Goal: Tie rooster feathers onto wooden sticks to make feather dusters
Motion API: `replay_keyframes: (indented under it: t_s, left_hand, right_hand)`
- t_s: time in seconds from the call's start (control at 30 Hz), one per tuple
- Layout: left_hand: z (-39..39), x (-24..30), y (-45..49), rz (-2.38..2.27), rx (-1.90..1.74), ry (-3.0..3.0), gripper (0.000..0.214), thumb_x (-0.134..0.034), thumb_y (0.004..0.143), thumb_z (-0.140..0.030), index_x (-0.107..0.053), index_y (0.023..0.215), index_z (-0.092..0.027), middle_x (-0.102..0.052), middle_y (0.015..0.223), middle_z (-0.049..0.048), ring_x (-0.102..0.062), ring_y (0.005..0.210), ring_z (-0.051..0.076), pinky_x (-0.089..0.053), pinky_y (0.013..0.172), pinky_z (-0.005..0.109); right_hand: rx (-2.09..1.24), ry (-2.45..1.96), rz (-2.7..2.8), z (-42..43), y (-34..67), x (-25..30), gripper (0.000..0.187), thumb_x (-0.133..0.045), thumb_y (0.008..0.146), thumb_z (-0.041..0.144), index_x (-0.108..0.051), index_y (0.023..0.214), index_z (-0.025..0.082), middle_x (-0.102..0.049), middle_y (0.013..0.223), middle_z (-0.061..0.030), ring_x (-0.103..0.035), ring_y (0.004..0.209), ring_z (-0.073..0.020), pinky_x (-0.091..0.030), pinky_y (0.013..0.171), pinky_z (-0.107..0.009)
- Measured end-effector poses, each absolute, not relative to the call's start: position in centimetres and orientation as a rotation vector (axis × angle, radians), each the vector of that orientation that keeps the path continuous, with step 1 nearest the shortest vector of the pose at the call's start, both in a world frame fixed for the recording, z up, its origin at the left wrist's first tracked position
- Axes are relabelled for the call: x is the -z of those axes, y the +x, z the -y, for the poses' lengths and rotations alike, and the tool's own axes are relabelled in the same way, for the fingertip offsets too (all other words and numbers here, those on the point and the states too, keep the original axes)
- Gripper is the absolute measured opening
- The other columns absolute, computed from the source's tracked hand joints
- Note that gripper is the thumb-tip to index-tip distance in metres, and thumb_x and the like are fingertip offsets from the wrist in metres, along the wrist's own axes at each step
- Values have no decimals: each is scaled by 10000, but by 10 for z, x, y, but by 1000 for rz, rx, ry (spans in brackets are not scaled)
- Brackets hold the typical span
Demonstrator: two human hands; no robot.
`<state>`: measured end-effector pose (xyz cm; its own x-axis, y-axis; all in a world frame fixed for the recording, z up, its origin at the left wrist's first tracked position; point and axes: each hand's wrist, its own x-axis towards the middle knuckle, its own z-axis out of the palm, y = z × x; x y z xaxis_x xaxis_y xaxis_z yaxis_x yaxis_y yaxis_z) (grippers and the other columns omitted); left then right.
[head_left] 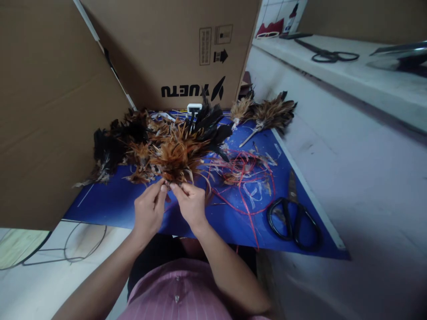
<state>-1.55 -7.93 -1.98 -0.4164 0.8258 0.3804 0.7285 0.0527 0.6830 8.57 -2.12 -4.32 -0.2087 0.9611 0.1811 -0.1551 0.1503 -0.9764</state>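
My left hand [149,205] and my right hand [191,202] meet close together over the front of the blue table [110,200]. Both pinch the near end of a bunch of brown and black feathers [176,153], whose tips fan out away from me. Exactly what lies between the fingertips is too small to make out. More dark feathers [111,144] lie heaped to the left, beside and behind the bunch. A tangle of red plastic string [247,206] spreads over the table right of my right hand, with feather scraps in it.
Black-handled scissors [292,218] lie at the table's right edge. Bundled feathers on a stick [271,113] rest at the back right. Cardboard panels [167,49] rise behind and to the left. A small white device [194,108] stands at the back. Another scissors [328,54] lies on the ledge.
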Motion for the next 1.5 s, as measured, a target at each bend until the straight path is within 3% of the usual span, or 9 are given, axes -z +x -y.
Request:
replay_keyframes:
  t_s: [0.17,0.3,0.47,0.67,0.87,1.07,1.27,1.5]
  left_hand:
    - [76,14,-18,-1789,-1521,1016,401,-680,749,-456,-715,978,-129,-709,855,69,-661,732,203,-567,574,299]
    - [71,7,-21,-1635,-1529,809,361,-773,660,-417,-701,860,-126,-665,731,36,-639,670,176,-563,530,282]
    - [70,-14,-28,-1490,-1358,713,352,-846,577,-323,-650,812,-149,-642,716,11,-628,635,155,-575,534,301]
    - [66,-29,-45,-1349,-981,867,262,-776,694,-334,-686,794,-109,-657,729,90,-594,621,138,-491,516,226]
    - [64,-29,-51,-1360,-846,953,307,-700,757,-416,-631,684,-125,-526,584,33,-439,513,94,-323,435,202]
    - [65,-8,-48,-1593,-993,1195,411,-657,742,-521,-572,620,-138,-461,506,-12,-349,455,73,-245,415,197]
    - [68,15,-55,-1810,-1201,1336,348,-624,766,-470,-585,643,-147,-473,526,-14,-387,500,94,-317,466,208]
    - [63,27,-61,-1901,-1354,1217,350,-636,724,-486,-636,772,-139,-518,540,-10,-426,506,115,-331,445,208]
  right_hand:
    - [-1268,-863,1351,22,87,47,424,-608,803,420,-509,485,158,-372,472,52,-328,496,-67,-312,478,-201]
    - [-1232,-841,1358,23,89,50,454,-616,805,418,-474,460,159,-341,463,58,-313,480,-60,-304,471,-203]
    - [-1263,-772,1356,26,92,49,360,-603,821,386,-622,549,151,-584,527,4,-492,504,-89,-397,507,-209]
    - [-1196,-707,1440,27,97,46,335,-580,849,350,-671,581,171,-628,530,1,-516,480,-88,-429,513,-206]
    - [-1091,-692,1508,25,97,48,306,-584,855,338,-692,617,178,-624,544,3,-525,505,-96,-432,541,-212]
    - [-874,-935,1739,22,90,47,222,-611,826,263,-685,627,199,-702,628,-32,-618,580,-143,-428,593,-241]
    - [-659,-1041,1842,20,71,45,167,-590,805,189,-679,665,206,-728,709,-59,-660,673,-176,-428,659,-259]
    - [-651,-1076,1977,21,53,40,210,-533,845,187,-656,674,186,-716,681,-74,-643,608,-166,-390,607,-256]
